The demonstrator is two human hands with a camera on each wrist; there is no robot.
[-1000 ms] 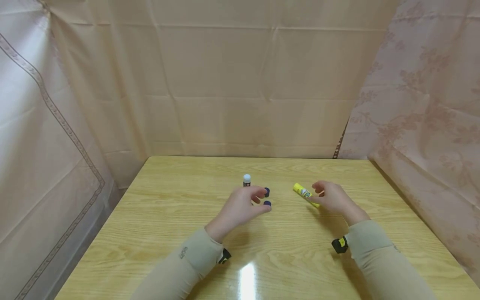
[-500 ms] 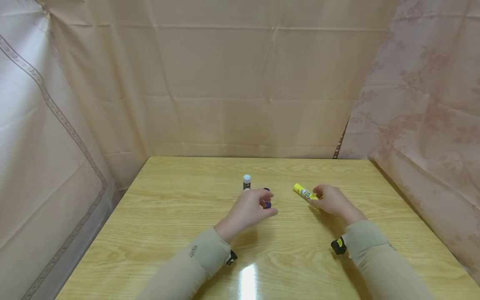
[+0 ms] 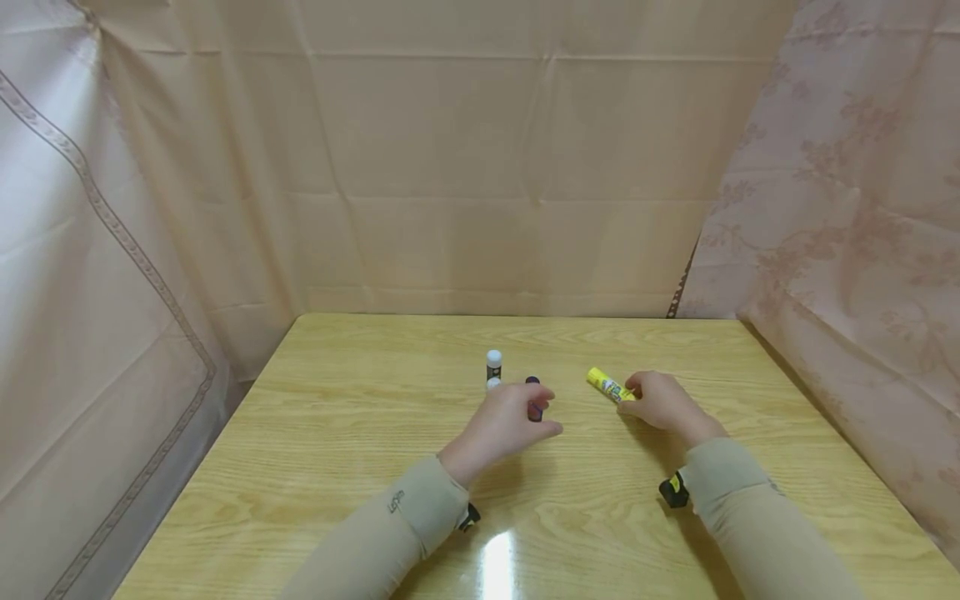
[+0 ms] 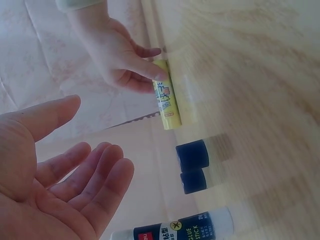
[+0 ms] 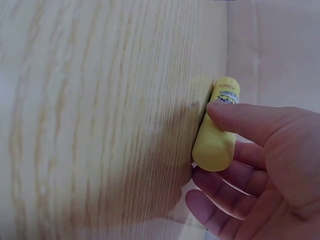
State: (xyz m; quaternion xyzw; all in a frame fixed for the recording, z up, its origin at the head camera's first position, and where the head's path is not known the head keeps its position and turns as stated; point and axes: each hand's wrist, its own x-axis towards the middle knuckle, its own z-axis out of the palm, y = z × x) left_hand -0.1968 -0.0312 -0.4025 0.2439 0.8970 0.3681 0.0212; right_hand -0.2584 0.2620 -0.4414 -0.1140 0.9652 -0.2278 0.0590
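My right hand has its thumb and fingers around the near end of a yellow glue stick, which lies slantwise on the table. In the right wrist view the thumb presses on the side of the yellow tube and the fingers curl under it. My left hand hovers with relaxed, parted fingers and holds nothing. Just beyond it in the left wrist view are two short dark blue cylinders, a larger one and a smaller one. Below them lies a white-and-navy glue stick, partly cut off by the frame.
The wood-grain table has beige cloth hanging behind it and patterned cloth at its right. A bright light reflection shows near the front. Small black devices sit at both wrists.
My left hand has moved right and slightly nearer, uncovering more of the white-and-navy glue stick. The right thumb and fingers have closed in on the yellow glue stick, which stays in place.
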